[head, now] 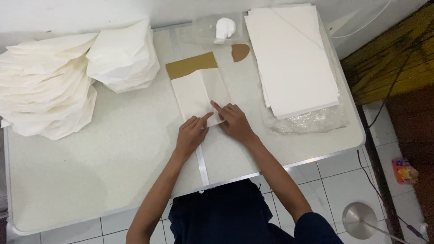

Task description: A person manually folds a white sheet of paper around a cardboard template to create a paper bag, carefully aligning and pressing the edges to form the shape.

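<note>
Both hands meet at centre frame in the head view: I see my left hand (191,134) and right hand (235,123) spread flat, fingertips pressing the lower edge of a folded white paper sheet (199,97), apparently to hold its crease. That sheet lies mid-surface (113,171) over a brown board (190,65). Folded pieces (49,90) pile at upper left; flat sheets (291,58) stack at upper right.

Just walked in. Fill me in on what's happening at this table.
A person presses both hands on a folded white paper sheet lying over a brown template mid-table. The left hand and right hand pin its lower edge with their fingertips. Folded white pieces are heaped to the left, a stack of flat sheets lies to the right.
</note>
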